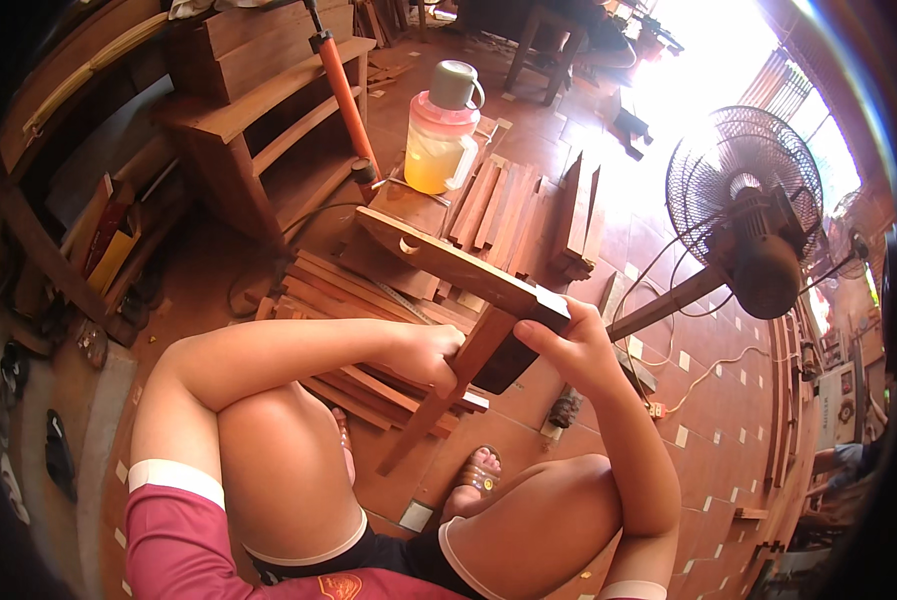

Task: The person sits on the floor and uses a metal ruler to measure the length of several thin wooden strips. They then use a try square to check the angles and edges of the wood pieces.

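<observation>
A narrow reddish-brown wooden slat (416, 432) slants down toward me from the end of a wooden bench board (448, 262). My left hand (432, 358) is closed round the slat's middle. My right hand (576, 345) is closed at the board's near end, thumb on top, gripping a dark flat-sided block (508, 362) that lies against the slat's right side. The block's exact kind does not show, and most right fingers are hidden behind it. A pale patch shows on the dark piece by the right fingertips.
Stacked wooden strips (358, 300) lie under and beyond the board. On the bench stands a lidded jug (438, 140) of yellow liquid, beside an orange hand pump (343, 100). A black pedestal fan (753, 220) stands at right, with cables (713, 375) across the tiles. A wooden cabinet (238, 150) is at left.
</observation>
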Available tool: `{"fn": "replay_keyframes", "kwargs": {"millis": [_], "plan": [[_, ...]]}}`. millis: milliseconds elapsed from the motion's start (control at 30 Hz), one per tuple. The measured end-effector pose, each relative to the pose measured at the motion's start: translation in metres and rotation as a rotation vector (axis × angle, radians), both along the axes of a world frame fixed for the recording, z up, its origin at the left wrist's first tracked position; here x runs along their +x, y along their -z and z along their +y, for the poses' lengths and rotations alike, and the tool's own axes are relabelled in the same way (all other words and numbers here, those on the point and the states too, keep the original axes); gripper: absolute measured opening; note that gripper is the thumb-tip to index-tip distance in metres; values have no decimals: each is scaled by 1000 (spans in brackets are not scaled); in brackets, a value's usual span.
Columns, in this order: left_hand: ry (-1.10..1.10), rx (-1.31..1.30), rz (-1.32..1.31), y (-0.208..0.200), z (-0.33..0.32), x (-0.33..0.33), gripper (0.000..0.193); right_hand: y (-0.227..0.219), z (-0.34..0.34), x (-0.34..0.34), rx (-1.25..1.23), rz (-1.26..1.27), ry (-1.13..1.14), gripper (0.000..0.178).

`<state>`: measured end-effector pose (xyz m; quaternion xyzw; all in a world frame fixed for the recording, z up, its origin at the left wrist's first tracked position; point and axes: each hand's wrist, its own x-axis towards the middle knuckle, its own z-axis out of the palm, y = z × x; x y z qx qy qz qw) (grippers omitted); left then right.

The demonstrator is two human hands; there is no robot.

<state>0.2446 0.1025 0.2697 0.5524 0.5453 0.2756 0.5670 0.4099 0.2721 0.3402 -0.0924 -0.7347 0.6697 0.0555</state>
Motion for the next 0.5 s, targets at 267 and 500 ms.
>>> {"fn": "replay_keyframes", "kwargs": {"millis": [267, 500], "plan": [[22, 7, 116, -8, -1, 2, 31, -14, -14, 5, 198, -52, 21, 34], [11, 43, -144, -7, 4, 0, 32, -20, -13, 5, 203, 118, 243, 24]]}}
